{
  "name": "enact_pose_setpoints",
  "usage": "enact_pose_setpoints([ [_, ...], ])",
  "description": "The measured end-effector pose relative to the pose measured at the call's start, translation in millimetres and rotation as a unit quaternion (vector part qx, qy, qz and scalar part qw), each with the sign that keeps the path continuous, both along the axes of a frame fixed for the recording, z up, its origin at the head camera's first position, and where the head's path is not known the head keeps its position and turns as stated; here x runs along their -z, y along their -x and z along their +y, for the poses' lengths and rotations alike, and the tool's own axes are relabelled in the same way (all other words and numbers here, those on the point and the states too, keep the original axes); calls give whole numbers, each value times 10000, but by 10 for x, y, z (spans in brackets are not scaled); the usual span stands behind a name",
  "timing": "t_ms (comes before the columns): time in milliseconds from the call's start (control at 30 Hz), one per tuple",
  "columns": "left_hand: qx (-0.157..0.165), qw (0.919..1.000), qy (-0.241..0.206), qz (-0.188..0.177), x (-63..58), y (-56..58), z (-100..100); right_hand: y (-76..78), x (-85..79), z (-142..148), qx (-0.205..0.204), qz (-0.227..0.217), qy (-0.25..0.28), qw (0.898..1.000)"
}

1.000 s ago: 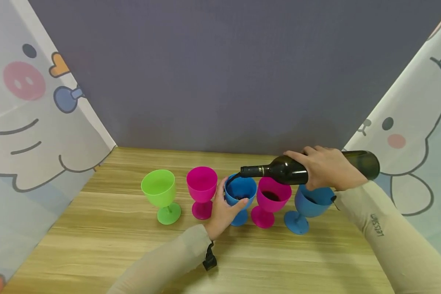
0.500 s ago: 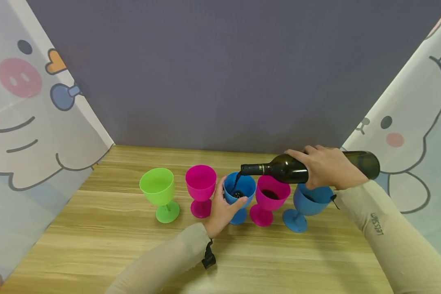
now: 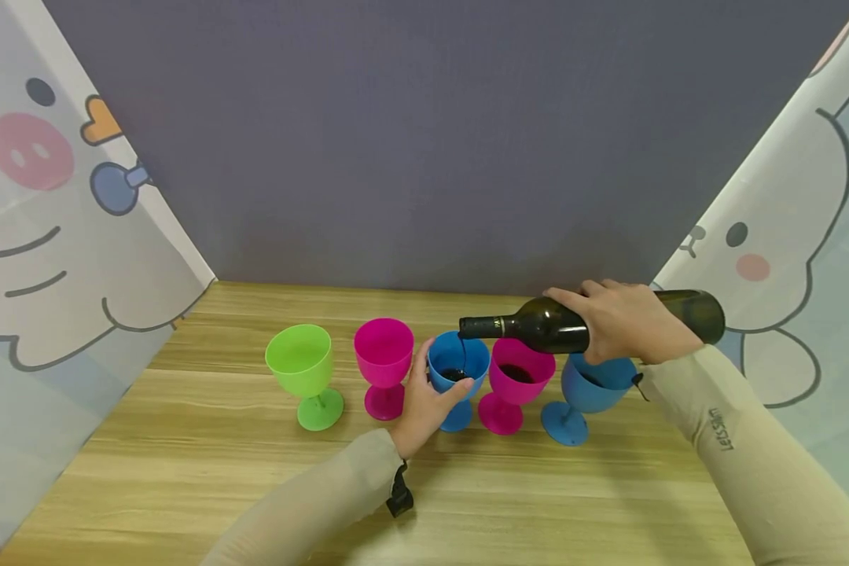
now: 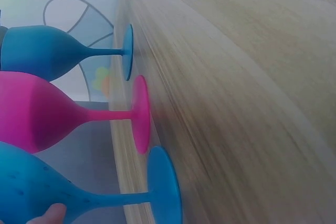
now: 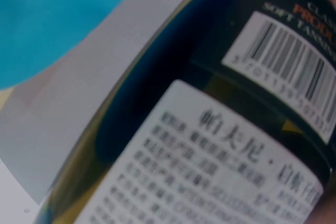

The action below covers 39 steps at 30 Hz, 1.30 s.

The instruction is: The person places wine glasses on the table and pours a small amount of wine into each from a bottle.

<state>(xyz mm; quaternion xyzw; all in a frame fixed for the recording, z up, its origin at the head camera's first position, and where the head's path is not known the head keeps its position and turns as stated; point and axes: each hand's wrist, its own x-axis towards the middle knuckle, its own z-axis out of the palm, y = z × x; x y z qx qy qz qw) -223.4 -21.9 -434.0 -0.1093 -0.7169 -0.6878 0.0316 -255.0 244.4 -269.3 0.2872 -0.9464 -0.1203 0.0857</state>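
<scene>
My right hand point(image 3: 619, 321) grips a dark wine bottle point(image 3: 548, 324) around its body, tipped nearly level with its neck to the left. A thin dark stream runs from its mouth into the middle blue goblet point(image 3: 458, 358), where dark liquid lies at the bottom. My left hand point(image 3: 424, 402) holds that goblet's bowl, thumb at the near side and fingers at the left. In the left wrist view a fingertip point(image 4: 50, 214) rests on the blue bowl, and the goblet's foot stands on the table. Printed labels point(image 5: 210, 161) cover the bottle in the right wrist view.
Right of the held goblet stand a pink goblet point(image 3: 504, 413) and another blue goblet point(image 3: 566, 423), both with dark liquid, partly under the bottle and right hand. To the left are a pink goblet point(image 3: 384, 354) and a green goblet point(image 3: 300, 362). A grey panel point(image 3: 424, 157) rises behind the wooden table point(image 3: 184, 472).
The dark stream from the bottle has thinned and now falls straighter, and more liquid shows in the middle blue goblet. Both hands keep their holds; the whole view has shifted slightly.
</scene>
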Motion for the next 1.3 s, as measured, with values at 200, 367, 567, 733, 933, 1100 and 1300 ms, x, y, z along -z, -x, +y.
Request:
enact_pose_setpoints([
  [200, 11, 9999, 8, -106, -7, -7, 18, 3, 2, -1, 55, -6, -49, 10000],
  [367, 35, 9998, -43, -198, 8, 1, 32, 3, 9, 3, 80, 2, -75, 9999],
  [567, 16, 9997, -14, -240, 5, -3, 42, -3, 11, 3, 167, -96, -91, 9998],
  [733, 48, 9996, -37, -264, -1, -10, 45, -7, 10, 8, 160, -80, -96, 9998],
  [933, 66, 9996, -33, -269, -4, -14, 43, -15, 4, 12, 189, -150, -94, 9997],
  [1100, 102, 9994, -18, -336, -9, -2, 35, -20, 4, 16, 278, -255, -71, 9993],
  [1300, 142, 9995, -9, -293, -17, -16, 26, -19, 25, 24, 181, -143, -71, 9997],
])
